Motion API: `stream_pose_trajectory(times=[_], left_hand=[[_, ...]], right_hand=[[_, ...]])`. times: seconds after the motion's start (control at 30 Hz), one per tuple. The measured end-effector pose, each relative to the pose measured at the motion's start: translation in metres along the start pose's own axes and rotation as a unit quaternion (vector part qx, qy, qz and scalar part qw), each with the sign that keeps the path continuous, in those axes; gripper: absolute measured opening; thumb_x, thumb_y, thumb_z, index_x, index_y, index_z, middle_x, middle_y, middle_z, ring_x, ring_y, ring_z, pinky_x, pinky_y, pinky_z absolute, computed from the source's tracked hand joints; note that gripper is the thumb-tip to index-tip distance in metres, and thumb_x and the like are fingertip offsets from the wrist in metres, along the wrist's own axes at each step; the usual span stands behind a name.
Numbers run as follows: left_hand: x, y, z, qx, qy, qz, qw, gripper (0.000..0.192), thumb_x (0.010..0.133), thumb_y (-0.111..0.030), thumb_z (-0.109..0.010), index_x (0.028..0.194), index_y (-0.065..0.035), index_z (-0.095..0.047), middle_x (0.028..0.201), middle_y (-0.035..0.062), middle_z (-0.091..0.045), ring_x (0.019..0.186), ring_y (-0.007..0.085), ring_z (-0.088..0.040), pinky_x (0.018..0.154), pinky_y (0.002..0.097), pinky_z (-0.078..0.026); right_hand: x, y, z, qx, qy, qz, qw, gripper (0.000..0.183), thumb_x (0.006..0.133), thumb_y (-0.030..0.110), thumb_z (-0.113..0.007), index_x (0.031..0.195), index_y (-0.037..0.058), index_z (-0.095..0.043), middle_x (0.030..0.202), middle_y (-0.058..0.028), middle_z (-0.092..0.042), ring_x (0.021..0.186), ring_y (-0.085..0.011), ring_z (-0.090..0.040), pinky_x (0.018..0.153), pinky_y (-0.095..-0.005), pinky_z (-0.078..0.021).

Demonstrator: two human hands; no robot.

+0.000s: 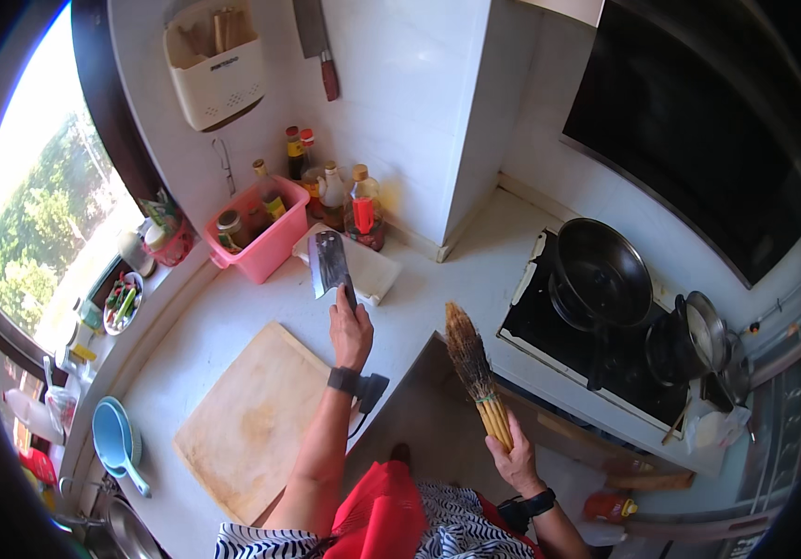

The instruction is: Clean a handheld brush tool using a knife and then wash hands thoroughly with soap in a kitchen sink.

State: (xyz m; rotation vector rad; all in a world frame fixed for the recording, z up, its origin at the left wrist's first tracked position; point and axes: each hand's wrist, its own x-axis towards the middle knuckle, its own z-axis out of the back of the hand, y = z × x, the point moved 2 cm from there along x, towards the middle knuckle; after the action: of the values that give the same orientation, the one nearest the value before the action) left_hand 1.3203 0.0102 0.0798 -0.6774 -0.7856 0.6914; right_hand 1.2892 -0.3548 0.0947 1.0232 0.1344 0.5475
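Observation:
My left hand (350, 332) grips the dark handle of a cleaver (328, 257), its wide blade pointing away from me. The blade hangs over the counter, in front of a pale rectangular tray or board (372, 265); whether they touch I cannot tell. A wooden cutting board (253, 419) lies under and left of my left forearm. In my right hand (518, 458) is a bundled-stick brush (474, 356), held by its yellowish base with the dark, frayed bristles upward. It is over the gap between counter and stove.
A pink bin (260, 244) of jars and bottles stands at the back, beside sauce bottles (365, 202). A wok (599, 272) and another pan sit on the black stove (533, 314). Blue strainers (114, 433) lie near the sink (128, 524). Another cleaver (318, 42) hangs on the wall.

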Motion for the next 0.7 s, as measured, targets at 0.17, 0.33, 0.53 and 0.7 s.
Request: stream_pose_trajectory(times=[0.17, 0.33, 0.53, 0.7], left_hand=[[0.030, -0.001, -0.038, 0.037, -0.006, 0.051, 0.998, 0.052, 0.089, -0.013, -0.051, 0.137, -0.0050, -0.034, 0.098, 0.0290, -0.051, 0.082, 0.0459, -0.058, 0.072, 0.0510, -0.047], [0.048, -0.004, -0.061, 0.065, -0.022, 0.089, 0.994, 0.053, 0.089, -0.015, -0.051, 0.138, -0.0063, -0.033, 0.101, 0.0313, -0.051, 0.086, 0.0476, -0.058, 0.076, 0.0514, -0.047], [0.056, -0.008, -0.088, 0.021, -0.019, 0.133, 0.991, 0.056, 0.088, -0.015, -0.052, 0.139, -0.0053, -0.031, 0.111, 0.0350, -0.047, 0.096, 0.0495, -0.055, 0.087, 0.0501, -0.045], [0.064, 0.028, -0.118, 0.036, -0.022, 0.099, 0.994, 0.060, 0.085, -0.016, -0.055, 0.139, -0.0020, -0.031, 0.109, 0.0356, -0.049, 0.096, 0.0495, -0.053, 0.089, 0.0494, -0.043]], right_hand=[[0.011, -0.001, 0.003, -0.019, 0.012, 0.017, 1.000, 0.061, 0.088, 0.023, -0.063, 0.137, -0.0012, -0.037, 0.115, -0.0267, -0.059, 0.103, -0.0380, -0.061, 0.083, -0.0380, -0.0504], [0.015, -0.013, 0.017, -0.051, -0.004, 0.023, 0.998, 0.061, 0.086, 0.024, -0.065, 0.136, -0.0014, -0.040, 0.108, -0.0255, -0.062, 0.097, -0.0376, -0.063, 0.080, -0.0386, -0.0515], [0.009, -0.034, 0.032, -0.078, -0.013, -0.003, 0.997, 0.061, 0.086, 0.025, -0.065, 0.135, -0.0028, -0.041, 0.108, -0.0259, -0.061, 0.096, -0.0374, -0.063, 0.080, -0.0387, -0.0515], [0.005, -0.041, 0.043, -0.065, -0.015, -0.041, 0.997, 0.060, 0.086, 0.027, -0.066, 0.133, -0.0032, -0.043, 0.109, -0.0246, -0.061, 0.095, -0.0360, -0.063, 0.080, -0.0384, -0.0510]])
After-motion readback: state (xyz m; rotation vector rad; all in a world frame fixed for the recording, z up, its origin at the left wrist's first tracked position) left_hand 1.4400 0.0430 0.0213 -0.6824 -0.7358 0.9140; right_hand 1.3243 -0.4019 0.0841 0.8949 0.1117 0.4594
